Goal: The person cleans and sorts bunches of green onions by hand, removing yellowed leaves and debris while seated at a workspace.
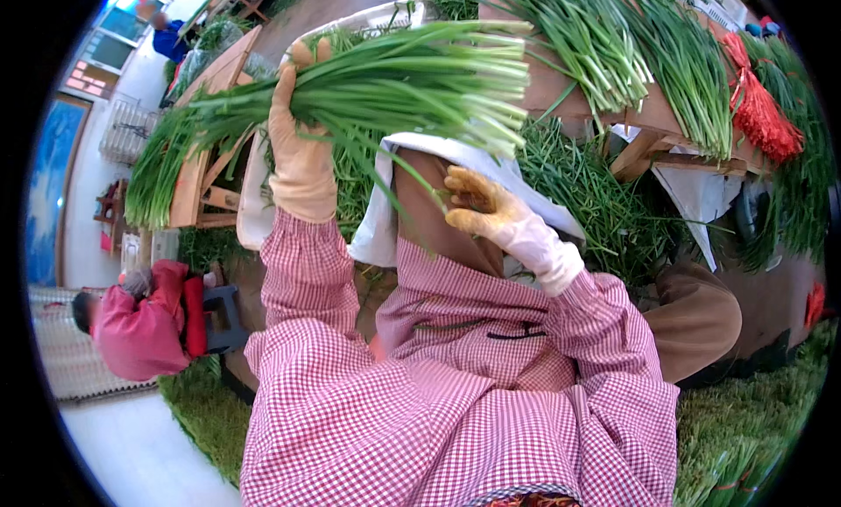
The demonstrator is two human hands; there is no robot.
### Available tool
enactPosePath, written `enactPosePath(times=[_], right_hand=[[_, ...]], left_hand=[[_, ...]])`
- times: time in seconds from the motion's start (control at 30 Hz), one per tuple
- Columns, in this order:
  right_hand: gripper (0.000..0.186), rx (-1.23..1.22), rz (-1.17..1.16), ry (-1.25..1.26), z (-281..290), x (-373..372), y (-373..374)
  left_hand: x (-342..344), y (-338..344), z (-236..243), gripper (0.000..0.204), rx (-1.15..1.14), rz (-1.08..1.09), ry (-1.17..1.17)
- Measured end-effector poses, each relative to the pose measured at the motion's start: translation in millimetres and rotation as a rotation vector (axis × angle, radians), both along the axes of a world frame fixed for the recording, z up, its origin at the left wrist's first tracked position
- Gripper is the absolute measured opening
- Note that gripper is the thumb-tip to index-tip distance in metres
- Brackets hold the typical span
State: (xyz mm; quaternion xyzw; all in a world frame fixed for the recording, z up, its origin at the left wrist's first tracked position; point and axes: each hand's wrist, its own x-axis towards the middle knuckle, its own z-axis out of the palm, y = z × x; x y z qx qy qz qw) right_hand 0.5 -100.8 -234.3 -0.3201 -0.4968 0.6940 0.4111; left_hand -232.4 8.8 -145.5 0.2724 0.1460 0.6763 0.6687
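My left hand (pixel 293 148), in a pale glove, is closed round a big bunch of chives (pixel 412 78), long green stalks with white ends pointing right. The bunch is held raised and its white ends are slightly blurred. Lower and to the right, my right hand (pixel 495 211), in a white glove with yellowed fingers, has its thumb and fingers apart. One loose stalk hangs from the bunch and its end reaches those fingers; I cannot tell whether they touch it. A white cloth (pixel 561 209) lies over my lap below the bunch.
Chive bunches (pixel 604 60) lie on a wooden table (pixel 561 78) ahead right, beside red ties (pixel 760 104). Loose greens (pixel 604 183) heap below it. A white tub (pixel 254 196) stands behind my left arm. Another person (pixel 144 323) in pink sits at left, near a wooden bench (pixel 197 174).
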Motion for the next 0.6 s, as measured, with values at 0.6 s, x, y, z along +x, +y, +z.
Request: enactPosePath(times=[0.6], right_hand=[[0.027,-0.213,0.125,-0.08,6,45,6]], left_hand=[[34,1,38,0.02,0.142,-0.028,0.076]])
